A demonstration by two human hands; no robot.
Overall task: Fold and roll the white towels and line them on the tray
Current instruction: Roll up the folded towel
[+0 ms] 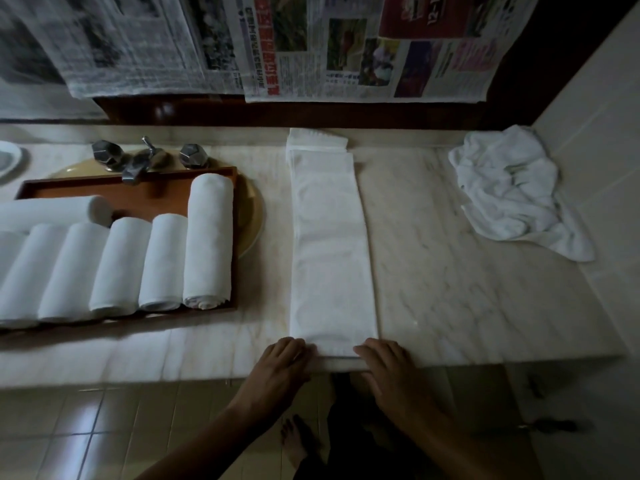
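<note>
A white towel folded into a long narrow strip lies on the marble counter, running from the back wall to the front edge. My left hand rests on its near left corner and my right hand on its near right corner, fingers on the cloth edge. To the left a brown wooden tray holds several rolled white towels side by side, with one more roll lying crosswise behind them. A crumpled pile of white towels sits at the back right.
The tray sits over a cream sink with a metal tap and two faceted knobs. Newspaper sheets hang on the wall behind. A tiled wall closes the counter's right end. The floor and my bare foot show below the counter edge.
</note>
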